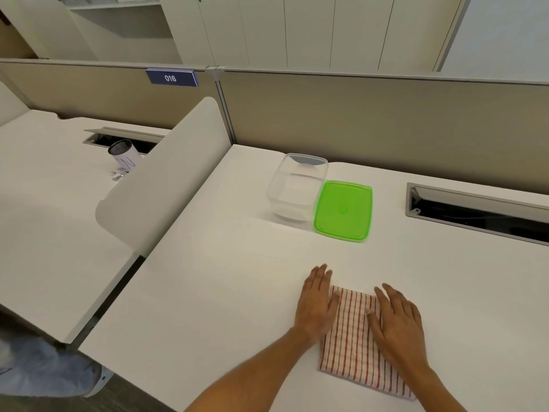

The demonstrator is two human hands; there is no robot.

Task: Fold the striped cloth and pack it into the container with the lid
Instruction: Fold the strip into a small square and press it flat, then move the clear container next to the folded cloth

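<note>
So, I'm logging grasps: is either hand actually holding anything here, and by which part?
Nothing is gripped. Both hands lie flat and open on the folded striped cloth: left hand on its left edge, right hand on its right side, pressing it down.

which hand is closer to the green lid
Left, narrowly. The left hand lies flat on the left edge of the striped cloth, its fingers reaching toward the green lid. The right hand lies flat on the cloth's right side, slightly farther back.
</note>
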